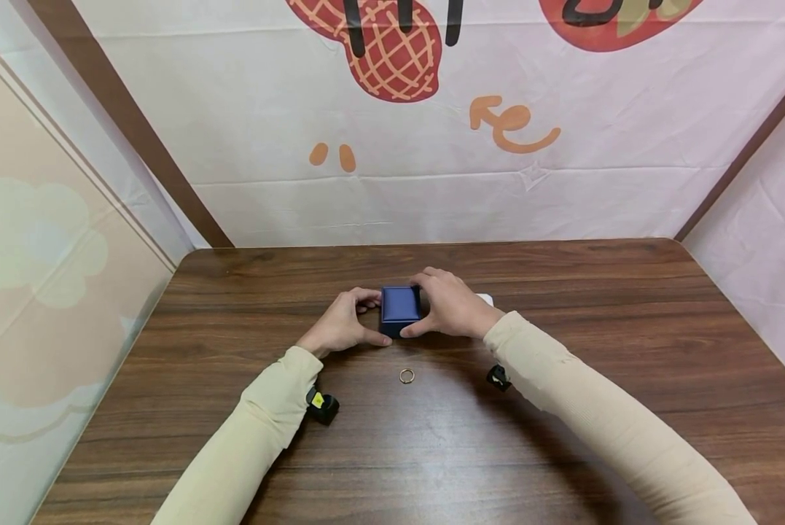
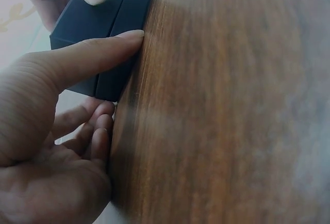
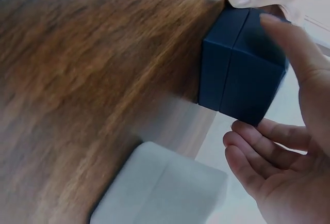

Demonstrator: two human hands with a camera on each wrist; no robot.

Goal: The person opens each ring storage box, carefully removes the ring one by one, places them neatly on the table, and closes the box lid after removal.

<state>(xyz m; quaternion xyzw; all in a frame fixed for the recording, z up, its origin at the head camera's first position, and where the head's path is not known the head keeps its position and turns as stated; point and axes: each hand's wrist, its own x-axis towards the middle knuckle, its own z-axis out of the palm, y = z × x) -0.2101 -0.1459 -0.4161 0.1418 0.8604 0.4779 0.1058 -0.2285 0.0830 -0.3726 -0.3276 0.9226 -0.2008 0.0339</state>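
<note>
Gripping the closed navy box (image 1: pixel 401 305), both hands are on it; it stands upright on the wood-grain table (image 1: pixel 582 467). Left hand (image 1: pixel 342 321): thumb on the near face, tip below the lid seam, other fingers curled at the left side. Right hand (image 1: pixel 454 302): thumb on the near face above the seam, fingers bent round to the far side. So the left clamps low, the right clamps the lid part.

Progress: grip looks made, lid still on, no gap at the seam. Gold ring (image 1: pixel 407 382) lies outside the box, untouched. Judged from this, box handling seems early: lid not yet lifted, inside not visible. Pale box (image 3: pixel 160 188) is also shut, nobody holding it; the head view shows only a sliver past the right hand.

Edges: far table edge runs beyond the box, near the printed backdrop (image 1: pixel 248 124); near edge out of view. Room: wide wood either side of the arms and between the forearms. Tight spots: ring just in front of the box, so sliding the box toward the person could hit it; pale box near the right hand, limiting a low sideways swing. Straight up looks unobstructed.
</note>
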